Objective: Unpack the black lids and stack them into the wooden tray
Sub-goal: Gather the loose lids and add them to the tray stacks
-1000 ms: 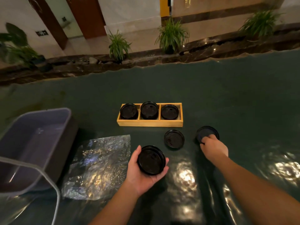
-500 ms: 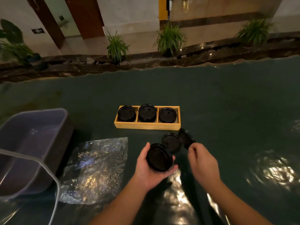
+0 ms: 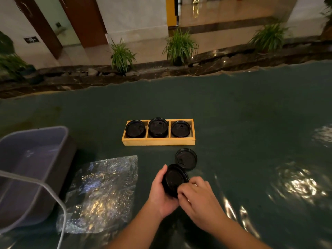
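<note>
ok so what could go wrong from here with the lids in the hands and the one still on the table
1. The lid stack is held tilted between the left hand and right hand, so a lid might slide off.
2. With both hands busy, the loose lid on the table could get knocked.
3. The middle pile in the wooden tray already stands tallest; adding there might topple it.

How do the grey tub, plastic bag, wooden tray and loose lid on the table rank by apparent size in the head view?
1. Grey tub, though nearness to the camera inflates it.
2. Plastic bag, also near.
3. Wooden tray, farther off.
4. Loose lid, clearly smallest.
</note>
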Demonstrator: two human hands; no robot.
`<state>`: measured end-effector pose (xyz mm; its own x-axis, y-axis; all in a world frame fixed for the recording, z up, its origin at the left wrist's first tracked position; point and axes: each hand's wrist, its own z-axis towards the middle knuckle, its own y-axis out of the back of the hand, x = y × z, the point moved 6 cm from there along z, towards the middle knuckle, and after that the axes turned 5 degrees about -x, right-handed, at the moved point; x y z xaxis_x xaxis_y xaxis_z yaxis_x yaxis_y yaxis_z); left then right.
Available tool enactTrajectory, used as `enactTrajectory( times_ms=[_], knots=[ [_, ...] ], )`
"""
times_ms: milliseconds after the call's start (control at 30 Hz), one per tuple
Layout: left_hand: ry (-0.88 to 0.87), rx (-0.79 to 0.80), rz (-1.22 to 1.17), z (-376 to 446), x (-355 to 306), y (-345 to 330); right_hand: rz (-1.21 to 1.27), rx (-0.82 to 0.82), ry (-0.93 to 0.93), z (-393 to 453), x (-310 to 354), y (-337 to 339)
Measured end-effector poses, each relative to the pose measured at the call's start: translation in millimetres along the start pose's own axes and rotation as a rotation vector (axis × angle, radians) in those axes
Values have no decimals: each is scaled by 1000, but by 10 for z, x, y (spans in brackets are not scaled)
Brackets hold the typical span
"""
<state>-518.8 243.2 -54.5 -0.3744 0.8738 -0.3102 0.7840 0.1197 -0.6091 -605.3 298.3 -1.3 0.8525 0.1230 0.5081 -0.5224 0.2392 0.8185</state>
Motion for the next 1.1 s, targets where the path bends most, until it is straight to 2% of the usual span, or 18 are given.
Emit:
enactTrajectory(
  times_ms=[67,133,200,400,500,633,733,900,1000,1100],
  knots=[
    [8,-12,-4,-13,10,38,184,47,-68,20,-12,-10],
    [12,-21,-33,-39,-6,61,465,-56,-248,65,-112,24],
    [19,-23,-97,-82,-40,98,513,-157,-389,144,-300,-3],
    [2,-33,-228,-274,-187,297,86,51,-391,564,-849,-438],
    [-30,-51,-258,-334,-259,422,-26,100,-399,725,-962,-579],
    [-70,-69,-295,-371,-302,520,-293,262,-377,813,-1030,-723],
    [-80,-66,-302,-362,-279,556,-360,180,-308,783,-1003,-710],
    [-107,-107,-287,-335,-233,509,86,-74,-326,681,-753,-470],
    [-106,-117,-267,-285,-196,406,268,-124,-250,525,-457,-206],
    [-63,-50,-212,-236,-114,222,384,-121,-234,327,-253,14]
  ],
)
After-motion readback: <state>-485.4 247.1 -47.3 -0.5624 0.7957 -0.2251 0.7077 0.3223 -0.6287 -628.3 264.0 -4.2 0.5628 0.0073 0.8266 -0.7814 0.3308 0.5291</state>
